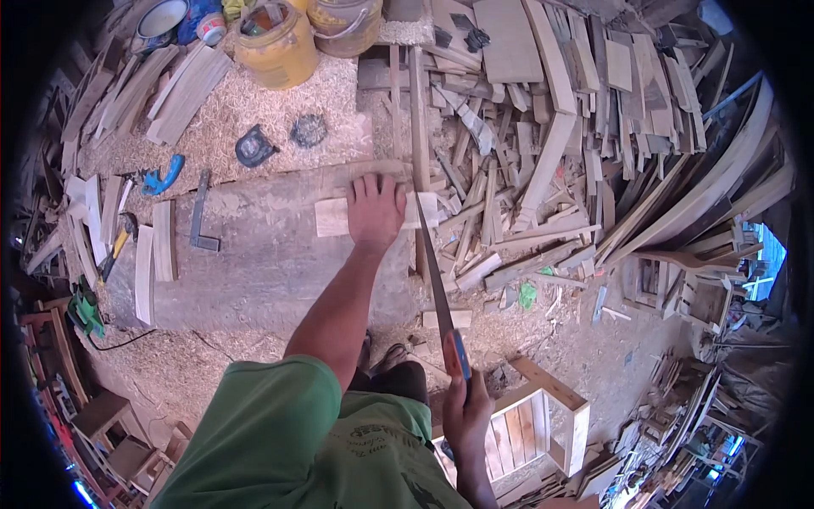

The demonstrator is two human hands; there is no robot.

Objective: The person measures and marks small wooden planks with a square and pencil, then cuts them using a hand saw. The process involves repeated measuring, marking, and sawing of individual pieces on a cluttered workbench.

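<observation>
Desk [254,271]; handsaw [437,288], at right, its far part crossing the right end of a pale board [332,219] on the desk's far right; right hand [468,411], clenched around the saw's handle; left hand [376,212], unclenched, palm down on the board.

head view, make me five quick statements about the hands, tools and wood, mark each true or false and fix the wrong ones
1. The left hand rests on a pale flat wooden board. True.
2. The right hand is bare of any tool. False: it grips a handsaw with a long dark blade.
3. A dark L-shaped square lies left of the board. True.
4. The blade crosses the board's left end in the picture. False: it crosses near the right end.
5. A green short sleeve covers the left upper arm. True.
</observation>
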